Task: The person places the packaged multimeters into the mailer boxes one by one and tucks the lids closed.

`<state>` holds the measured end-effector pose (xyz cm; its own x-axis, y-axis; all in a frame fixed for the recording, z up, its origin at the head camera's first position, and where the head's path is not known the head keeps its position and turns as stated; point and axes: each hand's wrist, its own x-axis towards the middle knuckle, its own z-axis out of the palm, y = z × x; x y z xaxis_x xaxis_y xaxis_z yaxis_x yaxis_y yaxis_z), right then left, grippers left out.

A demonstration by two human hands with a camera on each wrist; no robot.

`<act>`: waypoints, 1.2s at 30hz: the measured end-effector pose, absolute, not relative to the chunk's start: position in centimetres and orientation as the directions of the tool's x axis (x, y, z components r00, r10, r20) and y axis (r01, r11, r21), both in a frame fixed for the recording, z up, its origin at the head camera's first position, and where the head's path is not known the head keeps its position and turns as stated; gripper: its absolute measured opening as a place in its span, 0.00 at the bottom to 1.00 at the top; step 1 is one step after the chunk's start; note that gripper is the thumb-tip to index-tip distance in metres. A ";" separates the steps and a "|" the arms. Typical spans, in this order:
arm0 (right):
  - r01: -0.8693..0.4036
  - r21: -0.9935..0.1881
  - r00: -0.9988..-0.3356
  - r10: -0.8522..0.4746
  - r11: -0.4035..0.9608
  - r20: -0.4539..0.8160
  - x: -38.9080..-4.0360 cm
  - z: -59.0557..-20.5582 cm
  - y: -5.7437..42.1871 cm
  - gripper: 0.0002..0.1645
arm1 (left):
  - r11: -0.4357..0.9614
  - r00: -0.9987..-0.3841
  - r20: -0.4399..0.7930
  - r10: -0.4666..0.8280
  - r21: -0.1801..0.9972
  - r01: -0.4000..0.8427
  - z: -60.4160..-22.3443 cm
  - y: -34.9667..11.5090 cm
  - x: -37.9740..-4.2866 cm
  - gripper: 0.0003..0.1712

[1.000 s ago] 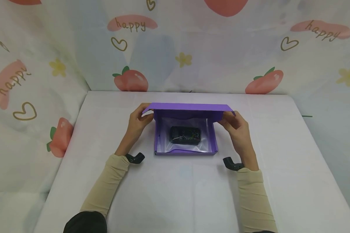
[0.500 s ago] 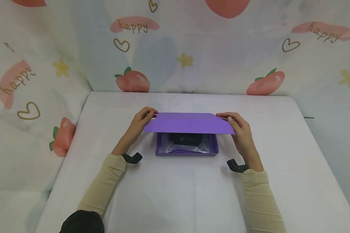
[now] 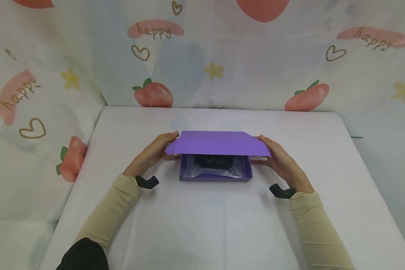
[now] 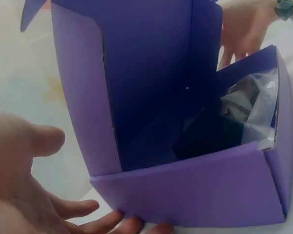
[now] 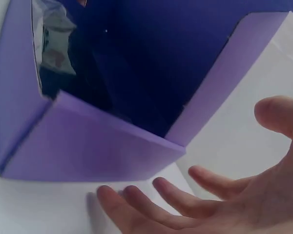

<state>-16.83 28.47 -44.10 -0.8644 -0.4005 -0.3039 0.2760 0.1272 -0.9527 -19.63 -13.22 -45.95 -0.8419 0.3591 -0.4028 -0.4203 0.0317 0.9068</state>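
Observation:
A purple cardboard box (image 3: 216, 179) sits at the middle of the table, its lid (image 3: 219, 143) half raised and tilted toward the front. Inside lies a dark object (image 3: 216, 162) in clear plastic (image 3: 234, 171); the lid hides its far part. At the box's left side is my left hand (image 3: 153, 150), thumb spread away and fingertips right at the lower side wall in the left wrist view. On the other side my right hand (image 3: 281, 157) has its fingers spread beside the wall, with nothing gripped.
The table (image 3: 202, 225) has a white cover. Behind it and to the left hangs a printed cloth (image 3: 189, 52) with peaches, hearts and lettering. A dark wrist strap (image 3: 147, 182) shows on the left arm, and another dark strap (image 3: 282, 191) on the right.
The lid has tilted forward and down over the box, then stayed half raised. Both hands have let go of the lid and lowered outward to the box's sides.

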 end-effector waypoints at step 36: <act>0.271 -0.930 -0.902 -0.272 0.250 -0.336 -15.7 -45.7 27.0 0.41 | 0.133 -0.847 -0.416 0.332 0.909 -0.395 -46.5 -12.9 -20.2 0.33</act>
<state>-15.68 26.99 -45.66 -0.9016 -0.2724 -0.3361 0.2710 0.2498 -0.9296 -20.15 -12.86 -46.50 -0.8465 0.3316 -0.4165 -0.3950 0.1334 0.9090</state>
